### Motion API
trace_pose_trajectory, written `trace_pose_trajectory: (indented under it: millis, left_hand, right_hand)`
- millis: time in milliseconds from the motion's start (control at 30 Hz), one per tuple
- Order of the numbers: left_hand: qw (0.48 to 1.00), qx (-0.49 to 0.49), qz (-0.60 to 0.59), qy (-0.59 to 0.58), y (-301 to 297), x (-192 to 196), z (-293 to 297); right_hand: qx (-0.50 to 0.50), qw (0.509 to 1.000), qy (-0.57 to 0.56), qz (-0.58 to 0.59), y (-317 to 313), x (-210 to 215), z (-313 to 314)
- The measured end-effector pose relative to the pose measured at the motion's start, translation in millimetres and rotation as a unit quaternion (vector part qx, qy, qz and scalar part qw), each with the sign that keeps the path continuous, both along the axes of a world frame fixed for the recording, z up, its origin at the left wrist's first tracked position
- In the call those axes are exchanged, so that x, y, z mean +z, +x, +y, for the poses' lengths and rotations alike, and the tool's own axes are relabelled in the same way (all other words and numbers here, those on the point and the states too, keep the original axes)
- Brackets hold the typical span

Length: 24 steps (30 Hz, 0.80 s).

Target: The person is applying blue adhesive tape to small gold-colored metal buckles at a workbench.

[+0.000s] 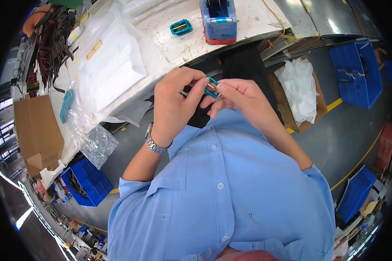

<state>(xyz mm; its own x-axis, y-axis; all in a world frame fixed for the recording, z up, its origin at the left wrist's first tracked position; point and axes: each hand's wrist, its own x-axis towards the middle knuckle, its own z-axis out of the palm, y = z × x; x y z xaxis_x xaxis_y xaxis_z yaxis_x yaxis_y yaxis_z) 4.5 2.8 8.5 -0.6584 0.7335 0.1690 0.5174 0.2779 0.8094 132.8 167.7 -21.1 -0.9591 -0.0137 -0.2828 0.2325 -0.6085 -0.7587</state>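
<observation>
Buckle, upper centre, seemed light, stiff; left fingers and right fingers pinched its rim, likely the soundest hold.

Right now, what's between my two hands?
The head view shows a teal-and-gold buckle-like frame, held between your left hand and right hand.

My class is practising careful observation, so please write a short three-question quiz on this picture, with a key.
1. Multiple choice: which arm wears the metal watch? A) right B) left C) neither
2. True or false: the left hand and the right hand both hold the teal-framed piece.
3. Fill in the gap: the gold-coloured piece lies on a thin white ____ on the worktable.

Key: 1. B; 2. true; 3. sheet.
</observation>
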Motion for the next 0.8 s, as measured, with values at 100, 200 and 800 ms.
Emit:
trace_pose_trajectory:
  millis: [100,200,800]
  left_hand:
    - [0.998,0.016,-0.049,-0.026,2.5,1.2,-2.4]
    - [0.999,-0.006,-0.047,-0.018,-3.6,6.7,-4.4]
    - [0.998,-0.059,0.009,0.004,-9.2,-1.3,-13.9]
  right_hand:
    - [0.005,0.995,0.097,0.019,-3.0,0.8,5.2]
    - [0.021,0.993,0.114,0.013,-7.3,0.2,12.5]
    - [0.032,0.999,0.031,0.005,-10.1,3.8,19.1]
